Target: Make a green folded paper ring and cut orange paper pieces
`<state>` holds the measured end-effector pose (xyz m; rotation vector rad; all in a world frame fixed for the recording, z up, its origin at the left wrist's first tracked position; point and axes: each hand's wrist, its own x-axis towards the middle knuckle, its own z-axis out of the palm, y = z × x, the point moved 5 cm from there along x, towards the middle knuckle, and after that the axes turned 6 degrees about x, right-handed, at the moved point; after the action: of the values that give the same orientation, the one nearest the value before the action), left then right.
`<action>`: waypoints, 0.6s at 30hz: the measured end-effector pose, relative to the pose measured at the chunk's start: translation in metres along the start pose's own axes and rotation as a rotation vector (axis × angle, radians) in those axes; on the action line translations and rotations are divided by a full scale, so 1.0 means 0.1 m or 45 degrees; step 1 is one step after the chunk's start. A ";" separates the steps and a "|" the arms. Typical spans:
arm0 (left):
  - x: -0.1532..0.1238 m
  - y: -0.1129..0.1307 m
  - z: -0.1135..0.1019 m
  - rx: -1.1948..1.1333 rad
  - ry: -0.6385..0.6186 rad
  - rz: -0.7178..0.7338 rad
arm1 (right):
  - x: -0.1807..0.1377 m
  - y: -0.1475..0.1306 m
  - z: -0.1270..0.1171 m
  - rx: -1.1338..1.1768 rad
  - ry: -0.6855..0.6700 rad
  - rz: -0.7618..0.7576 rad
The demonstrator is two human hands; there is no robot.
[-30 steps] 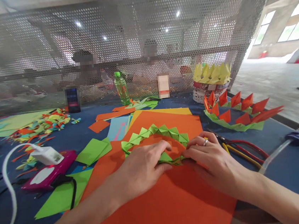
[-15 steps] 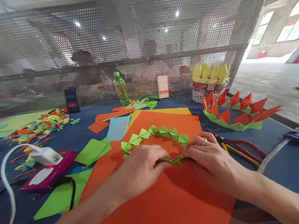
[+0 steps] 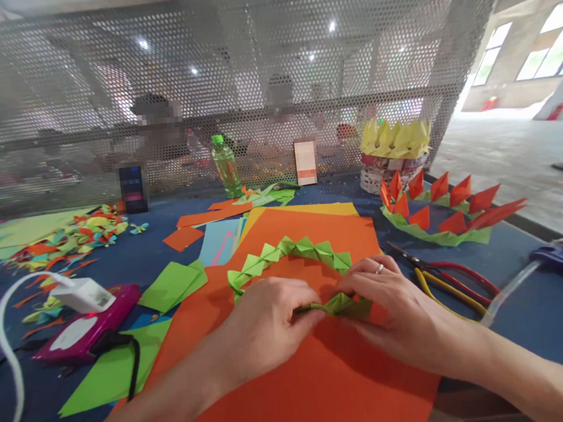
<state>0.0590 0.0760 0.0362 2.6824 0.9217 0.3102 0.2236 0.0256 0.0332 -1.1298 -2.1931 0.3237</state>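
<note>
Evidently both hands are working at the near side of a green folded-paper chain [image 3: 253, 263], which is curving in a ring over a large orange sheet [image 3: 301, 397] in the middle of the table [image 3: 544, 317]. The left hand [image 3: 274, 316] is pinching the chain, its thumb and curled fingers closing on the near edge. Just to the right, the right hand [image 3: 397, 309] is also gripping the chain between thumb and fingers, though its fingertips are partly hiding, so their exact hold is hard to tell. A ring [image 3: 379, 268] is showing on one right finger. Red- and yellow-handled tools [image 3: 452, 280] are lying near the right hand, and an orange-and-green paper crown [image 3: 452, 222] is resting farther off. On the left, green paper squares [image 3: 171, 286] are lying beside a magenta power strip [image 3: 90, 328]; a green bottle [image 3: 227, 170] is standing at the far side.
</note>
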 end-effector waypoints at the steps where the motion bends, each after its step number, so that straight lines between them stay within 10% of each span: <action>1: 0.00 0.00 0.01 0.007 0.003 0.004 | 0.00 0.00 0.01 0.004 -0.023 0.015; 18: -0.04 0.07 0.00 -0.025 -0.044 -0.006 | -0.01 0.03 0.07 -0.037 -0.094 -0.007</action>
<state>0.0594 0.0686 0.0384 2.6586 0.9103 0.2698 0.2213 0.0276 0.0257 -1.1442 -2.2711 0.3374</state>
